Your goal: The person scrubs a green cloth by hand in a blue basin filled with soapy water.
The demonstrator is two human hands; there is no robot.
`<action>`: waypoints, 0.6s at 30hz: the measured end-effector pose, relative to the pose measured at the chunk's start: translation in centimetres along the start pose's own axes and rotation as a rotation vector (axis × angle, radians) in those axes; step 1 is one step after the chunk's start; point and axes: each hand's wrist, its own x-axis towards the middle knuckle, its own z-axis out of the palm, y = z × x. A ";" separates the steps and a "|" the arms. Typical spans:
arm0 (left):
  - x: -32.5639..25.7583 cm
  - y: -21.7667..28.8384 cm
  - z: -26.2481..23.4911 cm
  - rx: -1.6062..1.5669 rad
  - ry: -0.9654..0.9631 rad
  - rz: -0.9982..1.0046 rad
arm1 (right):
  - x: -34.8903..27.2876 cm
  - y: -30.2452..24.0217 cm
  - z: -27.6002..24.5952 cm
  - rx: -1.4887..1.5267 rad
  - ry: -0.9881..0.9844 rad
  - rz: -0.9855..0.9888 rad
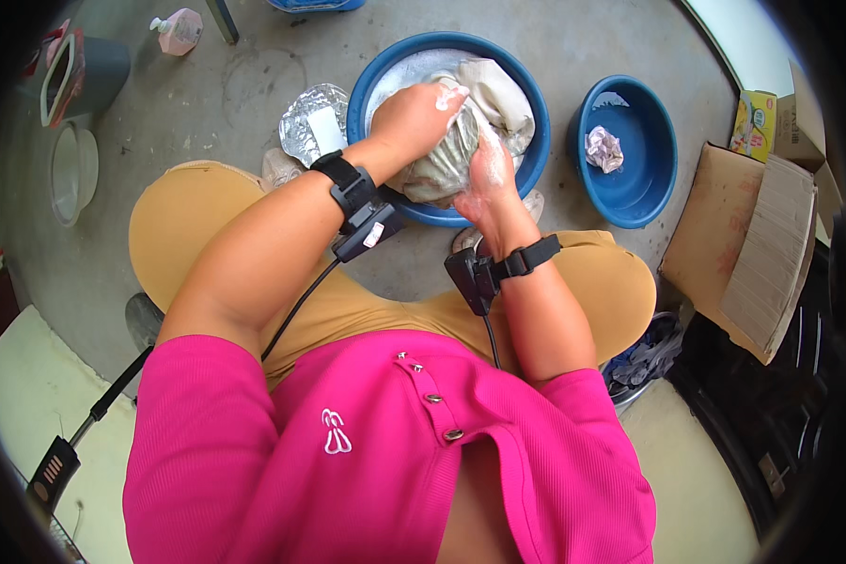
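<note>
A wet, greyish-white cloth (494,92) lies bunched in a round blue basin (374,70) between my knees. My left hand (419,117) is closed on the upper part of the cloth, with white suds over its knuckles. On the cloth's lower right side, my right hand (491,180) grips it from the edge, thumb up and suds along the palm. Folds spread between both hands; whether it is a garment I cannot tell. Left of the basin, a pale flat block (326,130) rests on a shiny silver round sheet (301,120).
A second blue basin (650,179) stands to the right, holding a small crumpled pale cloth (603,149). Farther right are an opened cardboard box (724,230) and a yellow carton (754,124). A grey bin (99,75) and a pink pump bottle (179,32) stand at the far left.
</note>
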 end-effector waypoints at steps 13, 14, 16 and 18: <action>-0.4 2.0 -5.9 -0.542 -0.532 -0.105 | -0.8 -3.5 -0.4 -0.347 -0.045 -0.323; -0.5 1.9 -6.1 -0.463 -0.732 -0.140 | -1.0 -3.8 -0.2 -0.343 -0.030 -0.361; -0.3 1.0 -5.8 -0.104 -0.853 -0.131 | -1.8 -5.0 0.1 -0.264 0.033 -0.328; -0.3 0.2 -5.5 0.142 -0.666 0.070 | -1.7 -5.3 -0.1 -0.167 0.110 -0.413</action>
